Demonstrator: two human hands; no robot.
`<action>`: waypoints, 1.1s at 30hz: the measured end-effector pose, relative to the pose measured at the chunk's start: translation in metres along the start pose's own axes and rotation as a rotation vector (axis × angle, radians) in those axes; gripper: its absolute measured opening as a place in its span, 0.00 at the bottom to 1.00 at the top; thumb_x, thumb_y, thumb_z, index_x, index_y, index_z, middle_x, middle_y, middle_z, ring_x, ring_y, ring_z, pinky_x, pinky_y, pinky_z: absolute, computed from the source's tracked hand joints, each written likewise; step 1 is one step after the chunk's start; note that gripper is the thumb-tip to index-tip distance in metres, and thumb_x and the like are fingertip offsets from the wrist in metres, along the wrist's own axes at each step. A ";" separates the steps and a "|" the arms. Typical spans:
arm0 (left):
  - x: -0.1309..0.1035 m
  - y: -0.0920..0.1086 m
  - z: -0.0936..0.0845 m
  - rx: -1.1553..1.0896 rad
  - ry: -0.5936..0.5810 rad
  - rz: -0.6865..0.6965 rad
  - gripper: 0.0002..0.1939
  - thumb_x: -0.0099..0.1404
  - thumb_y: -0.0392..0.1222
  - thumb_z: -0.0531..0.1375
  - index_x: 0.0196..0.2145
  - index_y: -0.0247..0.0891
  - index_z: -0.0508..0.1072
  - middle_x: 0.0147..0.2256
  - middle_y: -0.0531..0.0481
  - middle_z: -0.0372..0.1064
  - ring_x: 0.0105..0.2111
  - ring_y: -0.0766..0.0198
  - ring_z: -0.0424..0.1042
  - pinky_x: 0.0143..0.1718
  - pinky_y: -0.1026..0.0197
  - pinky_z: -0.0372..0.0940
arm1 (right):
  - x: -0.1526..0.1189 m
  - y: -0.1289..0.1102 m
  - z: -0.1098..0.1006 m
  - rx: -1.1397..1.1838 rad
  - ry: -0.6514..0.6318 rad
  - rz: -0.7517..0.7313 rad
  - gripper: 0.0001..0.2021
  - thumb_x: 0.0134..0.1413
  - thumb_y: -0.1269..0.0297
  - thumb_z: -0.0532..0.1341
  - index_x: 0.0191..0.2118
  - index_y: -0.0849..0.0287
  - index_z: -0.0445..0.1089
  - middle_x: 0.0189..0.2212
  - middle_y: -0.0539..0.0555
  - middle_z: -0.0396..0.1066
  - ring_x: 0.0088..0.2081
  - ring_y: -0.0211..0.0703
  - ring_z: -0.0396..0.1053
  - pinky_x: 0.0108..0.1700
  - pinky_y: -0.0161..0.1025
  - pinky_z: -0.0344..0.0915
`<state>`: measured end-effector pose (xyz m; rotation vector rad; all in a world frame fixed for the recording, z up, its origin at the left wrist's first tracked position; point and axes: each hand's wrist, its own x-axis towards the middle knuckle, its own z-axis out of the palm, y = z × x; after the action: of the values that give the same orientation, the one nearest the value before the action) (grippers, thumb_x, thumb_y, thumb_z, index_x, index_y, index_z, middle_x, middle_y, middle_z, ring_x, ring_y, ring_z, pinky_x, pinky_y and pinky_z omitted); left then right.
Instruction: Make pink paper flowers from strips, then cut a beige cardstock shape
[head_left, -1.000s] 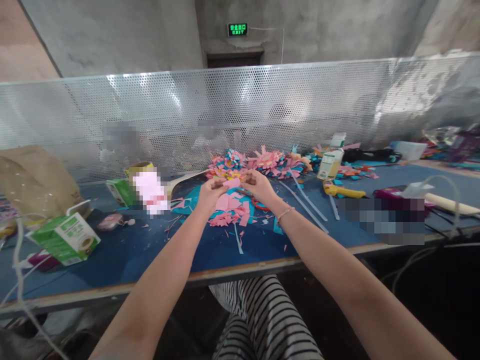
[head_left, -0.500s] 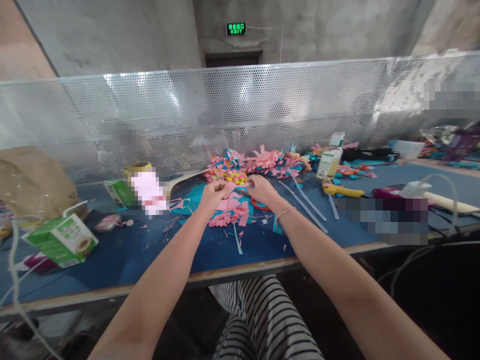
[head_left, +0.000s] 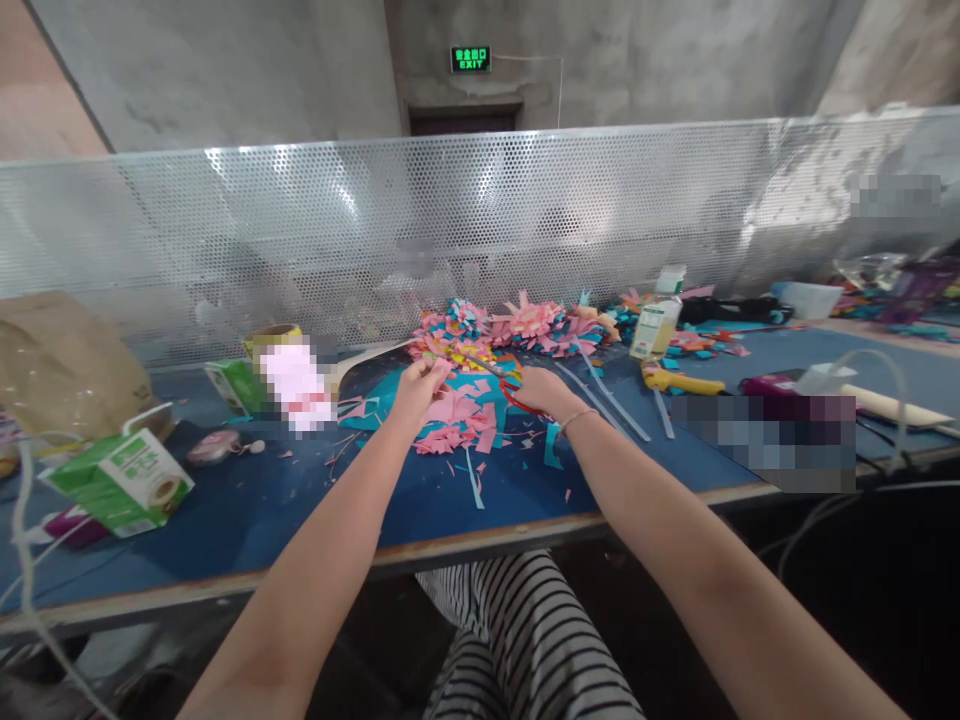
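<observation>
My right hand (head_left: 541, 390) is closed around the handles of a pair of red-handled scissors (head_left: 517, 398), whose blades point left and away from me. My left hand (head_left: 421, 385) pinches a small pink piece (head_left: 441, 372), paper or felt, left of the blade tips. Below and between the hands lies a heap of pink strips and scraps (head_left: 454, 425) on a turquoise sheet (head_left: 375, 405). Just beyond sits a pile of finished-looking layered flowers (head_left: 532, 320) in pink, yellow and blue.
A yellow-handled glue gun (head_left: 686, 383) and clear glue sticks (head_left: 615, 400) lie to the right, near a bottle (head_left: 658, 322). Green cartons (head_left: 124, 480) and a paper bag (head_left: 71, 365) stand left. A perforated metal screen (head_left: 337, 230) rises behind the table.
My right hand has taken up the scissors, which lay on the table beneath it, and moved slightly right. My left hand has shifted a little left with the pink piece.
</observation>
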<state>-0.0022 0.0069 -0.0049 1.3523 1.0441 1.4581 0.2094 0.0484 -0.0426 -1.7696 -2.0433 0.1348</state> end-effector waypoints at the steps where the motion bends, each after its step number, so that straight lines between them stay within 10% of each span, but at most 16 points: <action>1: 0.000 0.000 -0.001 0.005 0.001 0.008 0.10 0.47 0.44 0.63 0.26 0.37 0.68 0.24 0.51 0.70 0.19 0.72 0.64 0.19 0.68 0.57 | -0.002 -0.006 -0.005 -0.018 -0.016 0.056 0.16 0.49 0.60 0.57 0.41 0.66 0.70 0.37 0.68 0.72 0.38 0.55 0.71 0.34 0.40 0.61; 13: -0.001 0.004 -0.004 0.028 0.073 0.061 0.11 0.48 0.46 0.64 0.27 0.35 0.72 0.27 0.49 0.71 0.21 0.70 0.65 0.21 0.66 0.61 | -0.018 -0.042 -0.007 0.488 -0.113 -0.272 0.20 0.45 0.45 0.59 0.30 0.60 0.66 0.28 0.53 0.69 0.29 0.40 0.65 0.32 0.35 0.60; 33: 0.003 -0.003 -0.004 0.018 0.051 0.070 0.15 0.46 0.50 0.65 0.24 0.34 0.73 0.22 0.50 0.68 0.18 0.73 0.61 0.20 0.68 0.59 | -0.021 -0.047 -0.009 0.640 -0.298 -0.304 0.22 0.46 0.42 0.56 0.27 0.60 0.60 0.19 0.45 0.57 0.22 0.32 0.58 0.27 0.33 0.57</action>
<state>-0.0065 0.0104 -0.0067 1.3830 1.0533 1.5453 0.1717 0.0183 -0.0235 -1.0829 -2.1090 0.8929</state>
